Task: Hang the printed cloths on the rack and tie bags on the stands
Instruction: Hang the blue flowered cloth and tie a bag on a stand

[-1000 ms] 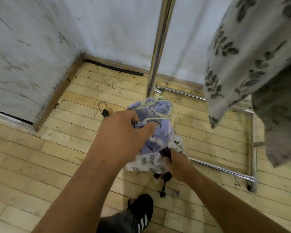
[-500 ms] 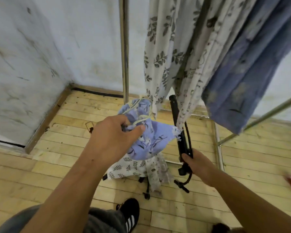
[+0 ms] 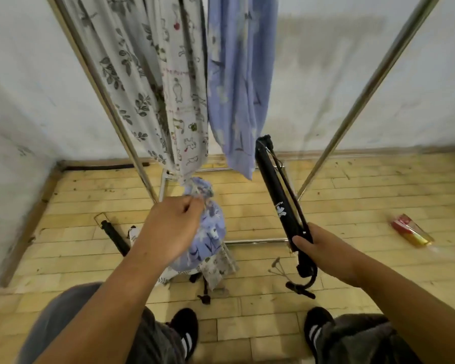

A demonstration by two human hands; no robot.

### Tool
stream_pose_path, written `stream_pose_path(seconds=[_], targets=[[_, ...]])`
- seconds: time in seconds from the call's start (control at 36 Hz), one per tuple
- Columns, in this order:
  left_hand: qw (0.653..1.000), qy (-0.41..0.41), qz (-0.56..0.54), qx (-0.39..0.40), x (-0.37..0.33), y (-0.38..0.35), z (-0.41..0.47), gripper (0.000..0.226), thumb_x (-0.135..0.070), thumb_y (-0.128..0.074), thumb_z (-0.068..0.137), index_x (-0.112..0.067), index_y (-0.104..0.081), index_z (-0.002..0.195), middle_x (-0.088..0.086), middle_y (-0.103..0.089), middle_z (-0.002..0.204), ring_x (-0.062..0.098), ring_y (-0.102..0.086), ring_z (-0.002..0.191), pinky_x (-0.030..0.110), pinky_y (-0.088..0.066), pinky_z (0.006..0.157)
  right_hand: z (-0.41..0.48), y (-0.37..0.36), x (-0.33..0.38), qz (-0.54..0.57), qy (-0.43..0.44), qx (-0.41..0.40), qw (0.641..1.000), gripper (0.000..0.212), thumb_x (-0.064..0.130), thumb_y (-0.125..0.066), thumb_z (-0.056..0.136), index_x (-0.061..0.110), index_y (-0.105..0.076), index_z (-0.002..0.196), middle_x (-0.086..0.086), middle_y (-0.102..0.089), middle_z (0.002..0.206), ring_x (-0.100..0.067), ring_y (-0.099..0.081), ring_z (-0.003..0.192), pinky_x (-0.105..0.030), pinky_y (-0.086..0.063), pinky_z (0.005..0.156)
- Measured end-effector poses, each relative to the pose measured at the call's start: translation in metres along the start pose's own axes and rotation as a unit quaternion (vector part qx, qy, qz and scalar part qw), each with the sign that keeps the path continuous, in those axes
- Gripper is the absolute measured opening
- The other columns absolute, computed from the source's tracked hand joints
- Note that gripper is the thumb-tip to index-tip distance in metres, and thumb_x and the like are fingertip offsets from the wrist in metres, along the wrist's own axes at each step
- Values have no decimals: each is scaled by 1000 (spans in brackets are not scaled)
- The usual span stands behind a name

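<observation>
Left hand: fingers curled, pinching the gathered neck of the blue bag, hanging just below the fingertips. Right hand: fingers wrapped round the black stand, tilted upward beyond the fingers. Above and beyond both: printed cloths draped on the rack.

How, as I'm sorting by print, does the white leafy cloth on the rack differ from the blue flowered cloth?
The white leafy cloth carries dark sprigs; the blue flowered cloth has pale blossoms. The white cloth hangs beside the left metal pole, the blue one further right. Both hang in long folds.
</observation>
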State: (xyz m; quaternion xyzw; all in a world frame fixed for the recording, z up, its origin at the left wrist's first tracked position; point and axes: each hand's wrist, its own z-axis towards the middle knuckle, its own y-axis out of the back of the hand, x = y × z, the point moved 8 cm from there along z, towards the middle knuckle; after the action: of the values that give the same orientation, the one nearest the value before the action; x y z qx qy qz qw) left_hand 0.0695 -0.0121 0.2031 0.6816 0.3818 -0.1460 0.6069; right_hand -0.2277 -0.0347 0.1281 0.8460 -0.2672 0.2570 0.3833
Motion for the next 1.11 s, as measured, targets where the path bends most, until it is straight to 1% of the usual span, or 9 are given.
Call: stream_pose_path(seconds=[0.06,0.14,0.36,0.44,0.61,0.75,0.89,1.0,1.11], targets=[[1000,-1,-5,13,-2,-12,5,51,-40,-47,107,-2,-47,73,-4,-27,46,13,-25,42,24,-25,46,-11,8,-2,5,7,-1,1000,15,31,-52,106,28,-56,120,-2,-71,105,-15,-68,96,-22,-52,76],[999,-28,6,30,-9,-30,11,53,-40,-52,106,-13,-37,62,-4,-24,46,13,-24,42,22,-22,45,-26,15,-3,18,21,10,1000,18,28,-56,104,30,-54,122,2,-70,107,-10,-67,99,-17,-48,74],[997,-12,-40,63,-5,-72,35,52,-42,-63,99,-10,-43,63,-7,-31,47,11,-28,43,27,-30,56,-31,25,-31,27,-6,41,999,36,24,-71,95,31,-54,126,4,-68,111,-13,-68,100,-26,-56,81],[996,-17,-34,74,-7,-85,36,48,-39,-66,98,-12,-49,62,-11,-41,46,7,-38,43,23,-35,54,-23,24,-31,33,-5,48,998,39,20,-73,93,31,-55,125,5,-67,113,-12,-67,102,-26,-56,84],[995,-88,3,54,-15,-101,36,51,-22,-72,94,-22,-35,58,-15,-42,48,5,-41,48,12,-34,50,-1,17,-18,57,-4,41,998,40,22,-74,91,27,-54,126,1,-67,107,-16,-68,95,-27,-56,80],[994,-94,26,53,-11,-101,38,47,-20,-74,90,-24,-38,59,-22,-48,57,2,-43,53,11,-34,52,8,12,-3,147,-24,83,985,34,21,-72,91,27,-56,121,-11,-70,107,-32,-73,96,-40,-64,82],[996,-58,35,63,1,-100,40,40,-20,-73,87,-18,-40,63,-9,-40,57,3,-41,53,14,-35,51,14,8,13,245,-30,115,962,35,19,-70,91,21,-58,123,-10,-74,107,-21,-77,87,-23,-60,62],[992,-51,62,100,6,-108,41,39,-18,-71,86,-18,-38,66,-6,-36,60,9,-33,53,20,-28,49,18,14,28,302,-13,116,946,28,12,-63,92,16,-64,120,-3,-77,105,-20,-73,94,-25,-60,68],[991,-43,61,115,9,-111,38,36,-13,-70,84,-18,-41,64,-9,-40,58,2,-42,54,15,-35,52,20,20,38,391,-18,100,915,25,4,-54,96,10,-64,118,-10,-75,105,-22,-70,87,-29,-60,63]])
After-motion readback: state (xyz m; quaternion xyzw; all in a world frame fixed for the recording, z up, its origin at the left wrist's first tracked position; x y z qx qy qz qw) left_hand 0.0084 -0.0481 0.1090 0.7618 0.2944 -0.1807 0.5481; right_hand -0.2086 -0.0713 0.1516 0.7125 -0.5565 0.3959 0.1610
